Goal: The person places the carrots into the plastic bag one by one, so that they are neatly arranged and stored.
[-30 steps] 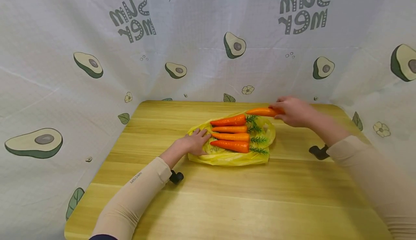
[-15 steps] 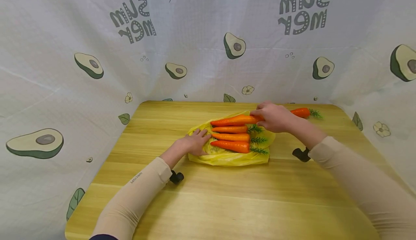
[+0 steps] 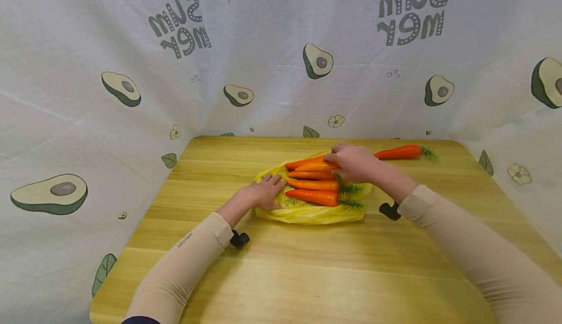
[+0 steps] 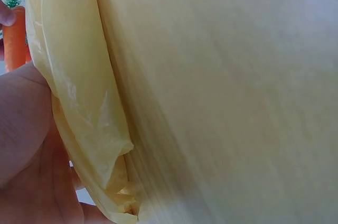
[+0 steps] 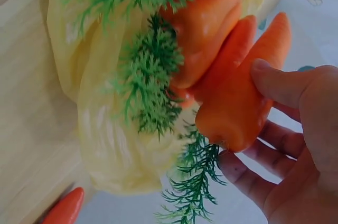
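A yellow plastic bag lies flattened on the wooden table with several orange carrots side by side on it, green tops to the right. My left hand rests on the bag's left end, fingers spread, near the carrot tips. My right hand holds another carrot by its thick end, over the far side of the row. In the right wrist view thumb and fingers pinch it just above its green top. The left wrist view shows the bag's folded edge beside the palm.
One more carrot lies on the table behind my right wrist, green top pointing right. A white cloth printed with avocados hangs behind and beside the table. A black wrist mount sits under each forearm.
My right hand has moved left with its carrot, from the bag's far right edge to over the row. The lone carrot at the right has come into view. My left hand stays put.
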Demonstrator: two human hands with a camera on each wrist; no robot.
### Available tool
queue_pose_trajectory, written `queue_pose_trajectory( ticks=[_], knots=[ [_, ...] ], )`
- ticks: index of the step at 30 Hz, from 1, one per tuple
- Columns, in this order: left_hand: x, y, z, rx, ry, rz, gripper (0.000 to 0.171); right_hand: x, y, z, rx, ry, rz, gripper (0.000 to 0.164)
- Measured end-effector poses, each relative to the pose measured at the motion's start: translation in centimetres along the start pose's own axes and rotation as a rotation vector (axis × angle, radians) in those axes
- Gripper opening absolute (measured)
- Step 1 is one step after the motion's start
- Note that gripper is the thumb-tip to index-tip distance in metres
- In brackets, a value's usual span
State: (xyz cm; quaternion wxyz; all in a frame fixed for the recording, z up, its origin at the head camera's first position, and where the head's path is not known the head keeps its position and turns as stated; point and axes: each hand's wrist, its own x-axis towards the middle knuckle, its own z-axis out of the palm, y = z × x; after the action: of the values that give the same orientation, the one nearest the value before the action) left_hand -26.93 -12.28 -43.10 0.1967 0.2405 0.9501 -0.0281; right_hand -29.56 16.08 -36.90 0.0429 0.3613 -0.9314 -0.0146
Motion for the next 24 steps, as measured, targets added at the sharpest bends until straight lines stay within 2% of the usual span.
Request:
queue_pose_trajectory(
  ticks=[12, 24],
  knots=[
    [0.3, -0.1, 0.2, 0.008, 0.007, 0.009, 0.084, 0.8, -1.3, 1.4, -0.016, 0.004, -0.001, 0.033],
    [0.2, 0.0, 0.3, -0.002, 0.013, 0.002, 0.083, 1.0, -1.7, 2.9, -0.073, 0.101, -0.069, 0.024]
  ],
)
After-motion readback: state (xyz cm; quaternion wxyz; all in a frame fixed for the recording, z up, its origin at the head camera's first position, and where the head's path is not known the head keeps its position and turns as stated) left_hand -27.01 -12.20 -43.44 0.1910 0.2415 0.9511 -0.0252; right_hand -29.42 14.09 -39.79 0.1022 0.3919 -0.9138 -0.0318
